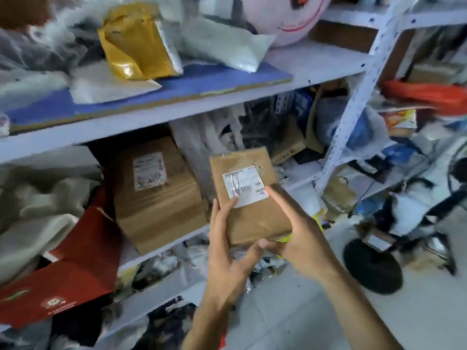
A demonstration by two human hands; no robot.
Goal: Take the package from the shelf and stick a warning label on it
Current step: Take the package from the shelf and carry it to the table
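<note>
Left hand (227,251) grips brown package (252,213) along left edge, thumb on white shipping label (244,186). Right hand (298,236) clasps right lower corner. Package held clear of shelf (177,109). Behind, larger cardboard box (156,198) on shelf.

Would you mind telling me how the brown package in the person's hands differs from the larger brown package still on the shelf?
The held package is smaller and off the shelf, in the grip of the left hand and right hand; the shelf package is bigger and rests untouched on the shelf. The held package's white label sits near its middle; the shelf package's sits near its top. Both are brown paper with one white printed label.
</note>
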